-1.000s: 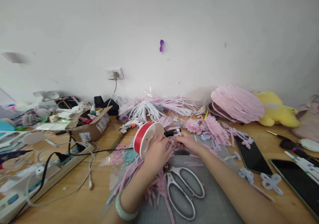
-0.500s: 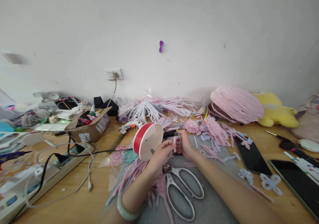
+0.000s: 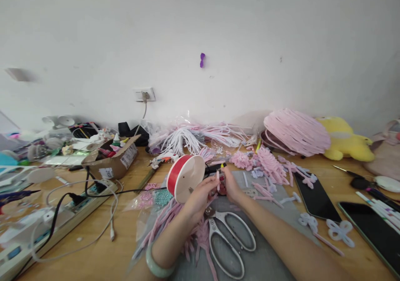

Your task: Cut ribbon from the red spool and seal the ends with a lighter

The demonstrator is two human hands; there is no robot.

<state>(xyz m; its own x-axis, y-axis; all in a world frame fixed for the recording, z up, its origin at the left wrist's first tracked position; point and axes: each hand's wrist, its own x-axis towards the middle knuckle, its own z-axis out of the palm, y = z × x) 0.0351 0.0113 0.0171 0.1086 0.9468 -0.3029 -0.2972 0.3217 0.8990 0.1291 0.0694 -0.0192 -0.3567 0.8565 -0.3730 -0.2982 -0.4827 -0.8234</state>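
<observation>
My left hand [image 3: 201,193] is closed, pinching a short pale pink strip [image 3: 218,180] that stands upright between the fingertips. Facing it, my right hand [image 3: 231,185] wraps around what looks like a lighter [image 3: 222,186], with a yellow bit at its top and a reddish pattern; the fingers partly hide it. A spool of red ribbon [image 3: 177,175] stands on edge just left of my left hand. Below both hands lie large scissors [image 3: 226,241] with pale handles, blades hidden under my left hand. Pink fuzzy stems [image 3: 168,218] lie beneath my left forearm.
A grey mat [image 3: 265,239] covers the wooden table's middle. Pink fuzzy flowers [image 3: 242,160] and white stems [image 3: 184,139] lie behind. Two phones [image 3: 317,195] and a yellow plush toy [image 3: 346,139] sit right. A cardboard box [image 3: 115,164] and a power strip [image 3: 59,231] with cords stand left.
The lighter-like item has turned and dropped slightly in my right hand, with its yellow bit showing more. The strip stands more apart in my left fingers. The spool has barely shifted.
</observation>
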